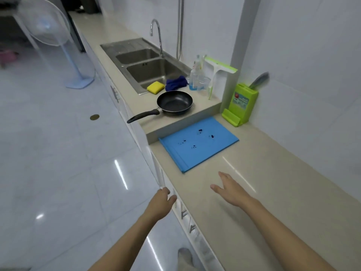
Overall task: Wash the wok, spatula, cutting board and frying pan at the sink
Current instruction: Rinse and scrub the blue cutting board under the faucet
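Head view, looking down along a beige stone countertop (273,192) that runs from 5 o'clock up to 11 o'clock. Nearest the viewer, two bare forearms reach forward. At 6 o'clock the left hand (161,204) hangs off the counter's front edge over the glossy white tiled floor (58,173), fingers loosely curled and grasping nothing. Just to its right, at 5 o'clock, the right hand (231,190) hovers above the lower counter level with fingers extended and thumb spread, released and holding nothing.

Beyond the right hand, near the centre of the frame, a flat rectangular blue plastic cutting board (199,143) lies on the lower level, its far edge against the step up to the higher level; dark spots mark its surface. At 3 o'clock from the board, a lime-green plastic knife block (241,102) stands by the white tiled wall.

On the raised level, at 12 o'clock from the board, a round black non-stick frying pan (174,102) sits upright, its black handle pointing toward 8 o'clock past the counter edge. Farther on, a yellow sponge (155,87) and a dark blue cloth (176,82) rest at the near rim of a stainless-steel double-basin sink (125,46). At 3 o'clock from them stand clear dish-soap bottles (195,77) and a green-and-white squeegee (218,69). A curved chrome faucet (157,34) rises behind the basins. At 10 o'clock a pale standing fan (50,36) appears blurred.
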Motion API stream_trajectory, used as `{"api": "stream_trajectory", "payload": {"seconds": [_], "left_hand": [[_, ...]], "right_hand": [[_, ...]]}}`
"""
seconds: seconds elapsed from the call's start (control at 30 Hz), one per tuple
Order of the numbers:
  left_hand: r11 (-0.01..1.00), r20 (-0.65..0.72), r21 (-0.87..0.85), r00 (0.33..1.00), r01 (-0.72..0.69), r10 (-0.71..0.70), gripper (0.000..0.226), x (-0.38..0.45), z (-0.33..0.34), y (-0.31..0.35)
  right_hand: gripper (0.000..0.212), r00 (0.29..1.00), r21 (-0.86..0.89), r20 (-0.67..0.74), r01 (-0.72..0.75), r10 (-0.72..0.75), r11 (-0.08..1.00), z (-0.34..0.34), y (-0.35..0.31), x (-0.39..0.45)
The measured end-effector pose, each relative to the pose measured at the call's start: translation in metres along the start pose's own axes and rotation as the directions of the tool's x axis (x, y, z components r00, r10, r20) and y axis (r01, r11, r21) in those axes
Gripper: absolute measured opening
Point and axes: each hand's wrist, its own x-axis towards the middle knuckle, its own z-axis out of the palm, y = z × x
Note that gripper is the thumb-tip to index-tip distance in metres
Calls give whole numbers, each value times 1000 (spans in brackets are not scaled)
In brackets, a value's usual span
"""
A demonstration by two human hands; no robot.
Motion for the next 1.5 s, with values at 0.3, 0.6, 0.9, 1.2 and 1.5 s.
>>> {"api": "stream_trajectory", "payload": {"seconds": [0.3,0.6,0.9,1.2,1.5], "left_hand": [[792,31,-554,957,257,-290,22,163,-16,11],[649,101,-677,917,347,-386,22,234,-11,20],[629,234,-688,931,362,-279,42,251,-28,24],[801,292,-539,950,260,-112,35,204,-54,64],[928,233,-366,959,-69,163,27,193,-143,127]], "right_hand": [[69,987,89,-124,-88,99,992,-48,41,192],[66,925,42,-256,-280,281,959,-87,88,303],[55,875,25,-358,-339,325,940,-90,119,334],[33,666,622,-258,-440,700,648,-98,154,209],[18,625,850,-338,-117,704,513,-140,108,81]]}}
